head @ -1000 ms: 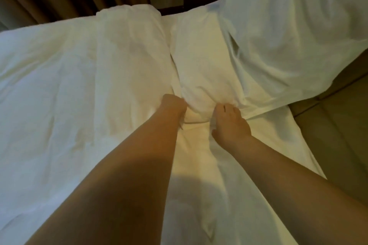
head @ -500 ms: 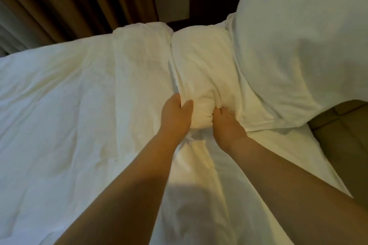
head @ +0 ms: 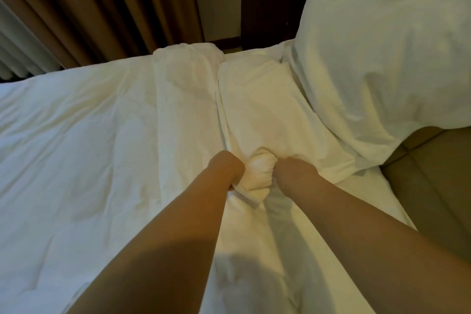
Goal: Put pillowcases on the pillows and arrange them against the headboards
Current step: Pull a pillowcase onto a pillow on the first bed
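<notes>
Casing step: pillow at mid-bed, both hands on its near end.

Far left, brown curtain (head: 89, 7); the white duvet (head: 89, 148) covers the left of the bed. My left hand (head: 226, 169) is clenched on the pillowcase (head: 257, 186) at the near end. Between my fists the pillow (head: 254, 115) bulges out in a soft knob, and it lies lengthwise from there to the far edge. My right hand (head: 293, 173) grasps the cloth on the other side, fingers mostly hidden. At right a second pillow (head: 382, 46), already cased, overlaps the first one's right edge, above a beige padded panel (head: 433, 186). Judgement: the pillow is light, soft and easily squeezed, and the cloth is limp and somewhat slippery. Best hold is the hem on either side of the opening, not the filling.
</notes>
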The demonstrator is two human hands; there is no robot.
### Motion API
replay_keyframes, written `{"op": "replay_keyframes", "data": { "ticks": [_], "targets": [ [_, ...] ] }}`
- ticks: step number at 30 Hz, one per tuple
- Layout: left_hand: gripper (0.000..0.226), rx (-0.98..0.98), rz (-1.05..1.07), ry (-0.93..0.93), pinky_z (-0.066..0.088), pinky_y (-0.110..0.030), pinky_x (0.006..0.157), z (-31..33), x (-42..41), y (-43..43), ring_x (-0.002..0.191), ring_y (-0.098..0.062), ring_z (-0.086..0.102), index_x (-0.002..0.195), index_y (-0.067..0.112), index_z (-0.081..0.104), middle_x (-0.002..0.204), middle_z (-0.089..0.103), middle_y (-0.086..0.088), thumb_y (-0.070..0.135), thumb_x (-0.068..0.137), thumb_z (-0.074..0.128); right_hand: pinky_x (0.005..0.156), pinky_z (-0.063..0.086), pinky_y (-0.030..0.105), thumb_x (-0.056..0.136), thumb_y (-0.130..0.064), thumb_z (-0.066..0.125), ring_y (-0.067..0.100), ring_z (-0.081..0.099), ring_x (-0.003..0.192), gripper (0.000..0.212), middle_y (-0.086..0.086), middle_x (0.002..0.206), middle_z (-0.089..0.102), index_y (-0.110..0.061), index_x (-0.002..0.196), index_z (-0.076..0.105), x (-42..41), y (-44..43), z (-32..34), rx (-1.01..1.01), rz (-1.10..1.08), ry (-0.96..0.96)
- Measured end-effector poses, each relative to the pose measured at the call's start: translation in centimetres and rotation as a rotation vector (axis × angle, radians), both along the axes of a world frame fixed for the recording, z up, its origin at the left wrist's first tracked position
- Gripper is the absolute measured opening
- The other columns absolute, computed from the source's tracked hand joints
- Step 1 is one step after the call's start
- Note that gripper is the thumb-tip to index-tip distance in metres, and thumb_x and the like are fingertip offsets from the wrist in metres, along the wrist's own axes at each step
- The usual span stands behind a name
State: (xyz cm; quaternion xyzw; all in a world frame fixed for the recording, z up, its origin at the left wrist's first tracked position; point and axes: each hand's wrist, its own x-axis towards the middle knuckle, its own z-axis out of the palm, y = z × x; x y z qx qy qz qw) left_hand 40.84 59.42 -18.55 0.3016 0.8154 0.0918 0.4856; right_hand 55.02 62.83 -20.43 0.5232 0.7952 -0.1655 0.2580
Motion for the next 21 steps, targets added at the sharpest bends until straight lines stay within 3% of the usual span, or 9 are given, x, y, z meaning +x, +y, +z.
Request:
{"op": "replay_keyframes", "data": {
  "ticks": [2, 5, 11, 14, 16, 18, 21],
  "targets": [
    [0.023, 0.045, -0.136, 0.267, 0.049, -0.033, 0.087, 0.1, 0.1, -1.0, 0.109, -0.030, 0.060, 0.112, 0.004, 0.056, 0.112, 0.059, -0.015, 0.008, 0.089, 0.057, 0.098, 0.043, 0.032, 0.096, -0.015, 0.047, 0.026, 0.054, 0.120, 0.033, 0.008, 0.131, 0.055, -0.015, 0.126, 0.059, 1.3, -1.3, 0.3, -0.006, -0.036, 0.096],
    [0.034, 0.111, -0.184, 0.448, 0.047, -0.033, 0.090, 1.8, 0.0, -1.6, 0.113, -0.027, 0.056, 0.120, 0.008, 0.047, 0.120, 0.053, -0.010, 0.018, 0.090, 0.057, 0.089, 0.044, 0.035, 0.096, -0.026, 0.047, 0.031, 0.054, 0.113, 0.028, 0.011, 0.120, 0.053, -0.011, 0.117, 0.056, 3.2, -1.0, 3.6, 0.112, -0.067, 0.186],
    [0.029, 0.240, -0.390, 0.429, 0.044, -0.026, 0.077, 10.2, 3.2, 2.8, 0.101, -0.024, 0.055, 0.118, 0.007, 0.046, 0.120, 0.054, -0.011, 0.017, 0.092, 0.054, 0.076, 0.037, 0.036, 0.090, -0.016, 0.048, 0.037, 0.050, 0.105, 0.019, 0.017, 0.112, 0.052, -0.002, 0.103, 0.053, 8.2, 5.8, 18.9, 0.607, -0.145, 0.336],
    [0.031, 0.345, -0.518, 0.411, 0.043, -0.028, 0.086, 15.8, 7.0, 5.9, 0.109, -0.024, 0.053, 0.126, 0.011, 0.047, 0.127, 0.053, -0.008, 0.023, 0.097, 0.050, 0.085, 0.039, 0.039, 0.089, -0.022, 0.052, 0.035, 0.045, 0.113, 0.025, 0.017, 0.120, 0.050, -0.005, 0.107, 0.053, 11.9, 9.7, 25.9, 0.808, -0.338, 0.344],
    [0.029, 0.407, -0.540, 0.388, 0.044, -0.029, 0.091, 19.3, 9.5, 7.8, 0.110, -0.024, 0.054, 0.126, 0.014, 0.050, 0.127, 0.054, -0.003, 0.026, 0.099, 0.048, 0.097, 0.039, 0.040, 0.087, -0.039, 0.058, 0.033, 0.041, 0.120, 0.048, 0.016, 0.129, 0.047, -0.005, 0.121, 0.050, 14.2, 11.7, 28.5, 0.830, -0.464, 0.249],
    [0.027, 0.462, -0.587, 0.434, 0.045, -0.029, 0.086, 21.5, 11.5, 9.7, 0.102, -0.021, 0.056, 0.122, 0.016, 0.053, 0.122, 0.057, -0.001, 0.028, 0.099, 0.048, 0.098, 0.040, 0.039, 0.082, -0.053, 0.062, 0.033, 0.043, 0.121, 0.068, 0.015, 0.130, 0.048, -0.005, 0.128, 0.047, 15.3, 12.8, 29.0, 0.769, -0.471, 0.159],
    [0.031, 0.496, -0.566, 0.480, 0.044, -0.029, 0.081, 23.8, 13.6, 11.5, 0.096, -0.021, 0.055, 0.120, 0.014, 0.053, 0.119, 0.058, -0.006, 0.035, 0.099, 0.044, 0.096, 0.043, 0.039, 0.080, -0.052, 0.066, 0.034, 0.050, 0.120, 0.070, 0.013, 0.130, 0.052, -0.006, 0.130, 0.048, 15.2, 12.7, 27.2, 0.527, -0.607, 0.280]
  ]
}}
